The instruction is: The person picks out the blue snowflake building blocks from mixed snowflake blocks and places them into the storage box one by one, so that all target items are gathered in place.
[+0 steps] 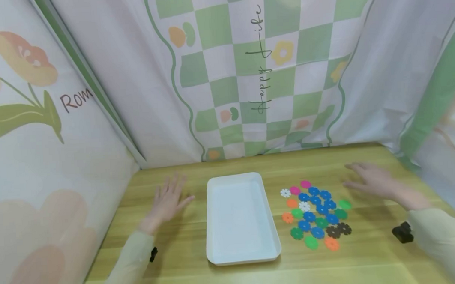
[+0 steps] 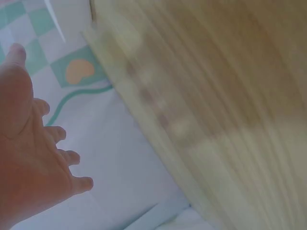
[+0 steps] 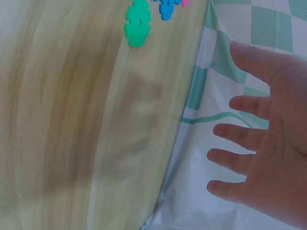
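Note:
A white rectangular tray [image 1: 241, 220] with nothing in it sits in the middle of the wooden table. To its right lies a loose spread of flat, notched plastic discs [image 1: 322, 209], mostly blue, with green, orange, white, pink and brown ones among them. My left hand [image 1: 168, 201], fingers spread, hovers left of the tray and holds nothing. On the other side, right of the discs, my right hand [image 1: 374, 181] is held out with fingers apart, also bare. Its wrist view shows a few green and blue discs [image 3: 137, 23] near the top edge.
The wooden table [image 1: 250, 280] meets a hanging curtain with a green-and-white checked panel [image 1: 248, 93] along its far edge. More printed fabric [image 1: 32, 169] closes off the left side, and a green-trimmed curtain [image 1: 433, 92] the right.

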`<action>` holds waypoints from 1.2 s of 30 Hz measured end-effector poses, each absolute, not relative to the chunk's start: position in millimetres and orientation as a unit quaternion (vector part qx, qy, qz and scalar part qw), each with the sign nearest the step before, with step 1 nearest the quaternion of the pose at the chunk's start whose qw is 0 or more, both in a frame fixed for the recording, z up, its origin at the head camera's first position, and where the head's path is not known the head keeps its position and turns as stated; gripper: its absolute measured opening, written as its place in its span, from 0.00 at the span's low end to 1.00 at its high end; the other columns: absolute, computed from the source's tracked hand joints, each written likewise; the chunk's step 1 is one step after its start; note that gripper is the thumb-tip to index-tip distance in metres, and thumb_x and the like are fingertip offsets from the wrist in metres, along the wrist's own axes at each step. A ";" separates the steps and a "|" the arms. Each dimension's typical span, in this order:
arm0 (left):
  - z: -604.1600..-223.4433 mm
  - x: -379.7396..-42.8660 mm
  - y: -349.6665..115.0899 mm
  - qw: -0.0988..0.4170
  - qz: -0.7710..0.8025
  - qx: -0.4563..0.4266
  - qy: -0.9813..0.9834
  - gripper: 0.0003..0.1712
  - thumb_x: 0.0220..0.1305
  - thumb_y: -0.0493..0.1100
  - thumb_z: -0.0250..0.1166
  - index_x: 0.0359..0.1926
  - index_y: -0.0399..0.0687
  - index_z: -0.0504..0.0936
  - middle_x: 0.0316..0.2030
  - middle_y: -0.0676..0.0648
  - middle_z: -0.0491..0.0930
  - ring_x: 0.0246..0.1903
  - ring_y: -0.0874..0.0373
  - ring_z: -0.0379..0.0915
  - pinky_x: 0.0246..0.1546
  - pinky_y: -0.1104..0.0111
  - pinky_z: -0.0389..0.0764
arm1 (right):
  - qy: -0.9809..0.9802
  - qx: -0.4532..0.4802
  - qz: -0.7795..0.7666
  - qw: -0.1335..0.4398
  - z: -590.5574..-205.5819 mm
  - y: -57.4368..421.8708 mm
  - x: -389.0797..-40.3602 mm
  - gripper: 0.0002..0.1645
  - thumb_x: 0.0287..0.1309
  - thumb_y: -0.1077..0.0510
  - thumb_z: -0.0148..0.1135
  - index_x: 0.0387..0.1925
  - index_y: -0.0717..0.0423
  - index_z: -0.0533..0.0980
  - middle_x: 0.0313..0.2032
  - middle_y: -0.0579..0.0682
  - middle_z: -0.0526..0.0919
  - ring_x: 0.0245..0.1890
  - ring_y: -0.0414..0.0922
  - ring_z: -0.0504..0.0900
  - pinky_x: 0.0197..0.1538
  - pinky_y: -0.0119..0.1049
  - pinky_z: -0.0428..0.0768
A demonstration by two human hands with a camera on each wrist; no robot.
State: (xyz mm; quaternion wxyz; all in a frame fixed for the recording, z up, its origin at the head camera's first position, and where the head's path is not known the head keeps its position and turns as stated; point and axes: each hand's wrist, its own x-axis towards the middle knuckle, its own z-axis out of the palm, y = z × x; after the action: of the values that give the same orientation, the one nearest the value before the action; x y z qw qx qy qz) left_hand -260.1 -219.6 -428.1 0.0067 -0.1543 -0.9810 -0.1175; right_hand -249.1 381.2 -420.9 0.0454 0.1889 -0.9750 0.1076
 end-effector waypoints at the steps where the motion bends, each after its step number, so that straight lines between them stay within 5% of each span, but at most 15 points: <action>1: -429.7 -259.3 -217.7 0.005 -0.120 -0.157 -0.980 0.48 0.72 0.62 0.54 0.79 0.50 0.40 0.79 0.37 0.35 0.77 0.31 0.30 0.71 0.31 0.33 | -0.973 0.196 0.116 0.047 -422.1 380.5 -248.8 0.41 0.63 0.47 0.64 0.63 0.75 0.66 0.58 0.79 0.72 0.55 0.75 0.73 0.58 0.71 0.73; 9: -441.3 -254.6 -205.9 -0.004 -0.113 -0.194 -0.974 0.49 0.71 0.63 0.54 0.79 0.49 0.40 0.79 0.39 0.33 0.78 0.34 0.29 0.73 0.33 0.37 | -0.953 0.235 0.189 0.031 -430.0 369.2 -248.0 0.29 0.59 0.56 0.67 0.55 0.75 0.74 0.51 0.73 0.81 0.49 0.67 0.81 0.52 0.63 0.80; 19: -453.3 -249.8 -194.0 -0.002 -0.095 -0.239 -0.966 0.48 0.71 0.64 0.53 0.79 0.45 0.45 0.79 0.38 0.38 0.77 0.33 0.36 0.73 0.32 0.43 | -0.937 0.230 0.261 -0.041 -440.6 365.3 -259.3 0.25 0.59 0.58 0.68 0.52 0.72 0.76 0.45 0.63 0.86 0.42 0.52 0.85 0.43 0.30 0.85; 36: -461.4 -247.9 -182.0 -0.026 -0.103 -0.271 -0.957 0.48 0.73 0.65 0.50 0.79 0.43 0.43 0.80 0.40 0.39 0.78 0.35 0.35 0.75 0.36 0.46 | -0.922 0.222 0.294 -0.121 -450.1 355.9 -272.2 0.25 0.54 0.58 0.70 0.51 0.68 0.78 0.44 0.58 0.86 0.41 0.44 0.84 0.42 0.24 0.82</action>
State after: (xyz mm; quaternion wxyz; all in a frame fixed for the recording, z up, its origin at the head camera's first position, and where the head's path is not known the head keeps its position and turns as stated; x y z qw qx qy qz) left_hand -247.9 -182.0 -461.4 -0.0258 -0.2712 -0.9567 -0.1028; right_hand -272.2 355.9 -450.1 -0.1213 0.2215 -0.9219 0.2938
